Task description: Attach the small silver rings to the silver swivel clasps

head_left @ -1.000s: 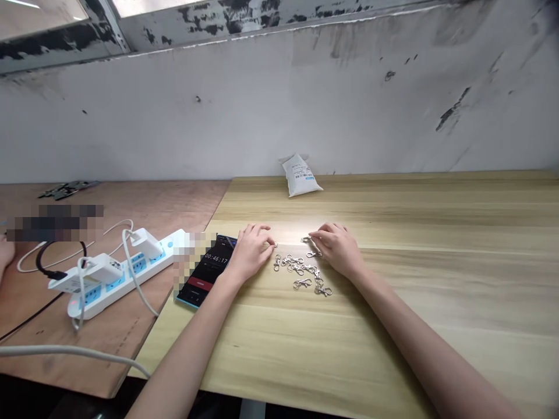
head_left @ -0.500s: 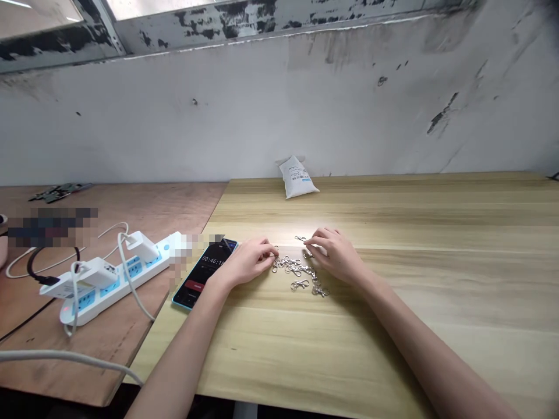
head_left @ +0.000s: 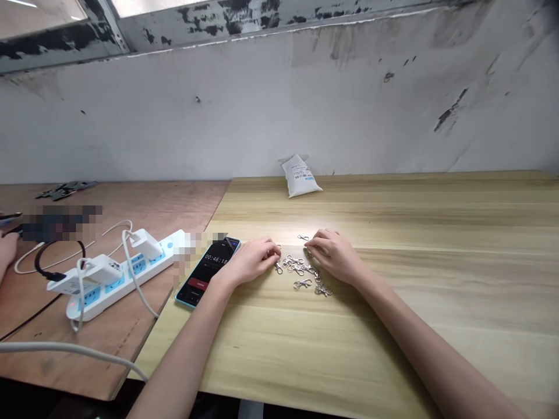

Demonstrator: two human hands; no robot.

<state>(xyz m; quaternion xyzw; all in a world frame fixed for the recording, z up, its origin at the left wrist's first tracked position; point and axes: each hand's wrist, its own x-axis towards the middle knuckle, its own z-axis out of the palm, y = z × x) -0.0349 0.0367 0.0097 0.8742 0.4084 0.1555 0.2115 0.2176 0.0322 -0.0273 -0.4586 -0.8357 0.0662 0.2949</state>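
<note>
Several silver lobster clasps [head_left: 296, 269] with small rings lie in a loose cluster on the light wood table, between my two hands. My left hand [head_left: 258, 256] is at the cluster's left edge, its thumb and fingers pinched on a lobster clasp [head_left: 279, 268] that shows below the fingertips. My right hand [head_left: 332, 255] rests at the right edge with the fingertips drawn together; what they hold, if anything, is hidden. Just beyond its fingertips lies a single clasp [head_left: 303, 237]. Nearer to me are another clasp [head_left: 302, 284] and a small clump of them [head_left: 323, 290].
A phone [head_left: 205, 273] showing a running timer lies beside my left wrist. On the brown table [head_left: 131, 355] to the left is a white power strip [head_left: 163, 256] with chargers and cables. A white packet [head_left: 300, 176] stands by the wall. Another person's hand [head_left: 6, 251] shows far left.
The view has shifted slightly. The clasp at my left fingertips shows more below them. My right fingertips have drawn closer together, and the far clasp lies a little apart from them.
</note>
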